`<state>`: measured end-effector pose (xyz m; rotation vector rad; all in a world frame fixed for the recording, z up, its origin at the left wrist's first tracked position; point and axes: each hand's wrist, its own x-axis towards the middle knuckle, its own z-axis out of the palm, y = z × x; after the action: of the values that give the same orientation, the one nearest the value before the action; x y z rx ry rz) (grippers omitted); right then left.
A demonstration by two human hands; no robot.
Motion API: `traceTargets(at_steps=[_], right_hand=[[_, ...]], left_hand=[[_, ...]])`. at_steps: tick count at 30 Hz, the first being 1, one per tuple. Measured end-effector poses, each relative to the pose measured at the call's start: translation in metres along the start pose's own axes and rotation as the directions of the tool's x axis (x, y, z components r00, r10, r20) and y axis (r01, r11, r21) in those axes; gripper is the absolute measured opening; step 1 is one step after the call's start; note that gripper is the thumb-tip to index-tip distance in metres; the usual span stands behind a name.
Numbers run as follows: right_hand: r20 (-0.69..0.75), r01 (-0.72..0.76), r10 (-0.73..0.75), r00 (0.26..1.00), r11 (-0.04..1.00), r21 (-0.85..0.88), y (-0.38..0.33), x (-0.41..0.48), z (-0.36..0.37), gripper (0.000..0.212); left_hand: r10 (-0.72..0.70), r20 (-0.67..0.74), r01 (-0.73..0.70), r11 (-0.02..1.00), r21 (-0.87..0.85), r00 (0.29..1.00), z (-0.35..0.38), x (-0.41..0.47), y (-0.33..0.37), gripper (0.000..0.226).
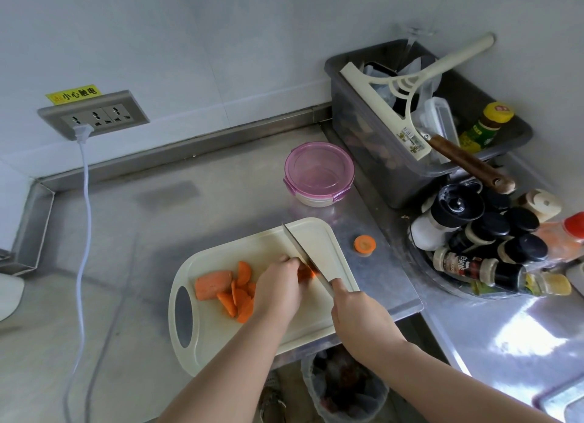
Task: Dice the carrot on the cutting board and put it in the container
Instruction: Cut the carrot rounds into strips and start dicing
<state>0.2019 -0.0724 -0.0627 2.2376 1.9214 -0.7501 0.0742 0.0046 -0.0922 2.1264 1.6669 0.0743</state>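
**Occluded and truncated regions.** The left hand (278, 288) covers most of the carrot piece (311, 272) it holds on the cutting board (316, 233); only an orange edge shows beside the knife (303, 248). The knife's handle is hidden inside the gripping right hand (357, 312). Both forearms run off the lower edge.

Below the tabletop (158, 233), a bin (344, 391) is partly masked by board and arms, and its dark contents are blurred. A white object (9, 296) is cut by the left edge, and a red-capped bottle (568, 233) by the right edge. A steel recess (565, 400) is cut by the lower right corner.

Labels on the spice jars (493, 248) are too small to read. The squeegee (395, 100) screens much of what lies in the grey tub (395, 176).
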Motion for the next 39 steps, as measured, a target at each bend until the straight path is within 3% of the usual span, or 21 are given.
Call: traceTargets(at_steps=[4, 15, 20, 26, 30, 34, 39], right_hand=[[0.021, 0.014, -0.013, 1.000, 1.000, -0.011, -0.002, -0.002, 0.000, 0.048], [0.057, -0.009, 0.009, 0.998, 1.000, 0.016, -0.007, -0.003, -0.002, 0.050], [0.072, -0.018, 0.017, 0.997, 1.000, 0.021, -0.008, -0.002, -0.004, 0.053], [0.085, -0.007, 0.004, 0.996, 0.999, 0.033, -0.008, 0.001, -0.002, 0.047], [0.081, -0.011, 0.001, 0.997, 0.994, 0.113, -0.009, 0.005, 0.001, 0.027], [0.069, -0.035, 0.029, 0.997, 0.995, 0.097, -0.006, 0.011, 0.009, 0.030], [0.064, -0.060, 0.046, 0.997, 0.970, 0.237, 0.005, 0.018, 0.001, 0.021]], left_hand=[[0.001, -0.008, -0.001, 1.000, 0.008, 1.000, 0.001, 0.000, -0.001, 0.025], [0.012, -0.007, -0.012, 1.000, -0.027, 1.000, 0.001, 0.000, -0.002, 0.025], [-0.018, -0.009, 0.016, 0.982, -0.188, 1.000, 0.002, -0.003, -0.010, 0.018], [-0.004, -0.035, -0.002, 0.981, -0.193, 0.999, 0.003, -0.004, -0.010, 0.009], [0.028, -0.064, -0.039, 0.985, -0.170, 0.998, 0.003, -0.004, -0.011, 0.017], [0.032, -0.076, -0.045, 0.984, -0.172, 0.997, 0.004, -0.005, -0.011, 0.017], [0.030, -0.097, -0.049, 0.978, -0.204, 0.995, 0.004, -0.007, -0.011, 0.016]])
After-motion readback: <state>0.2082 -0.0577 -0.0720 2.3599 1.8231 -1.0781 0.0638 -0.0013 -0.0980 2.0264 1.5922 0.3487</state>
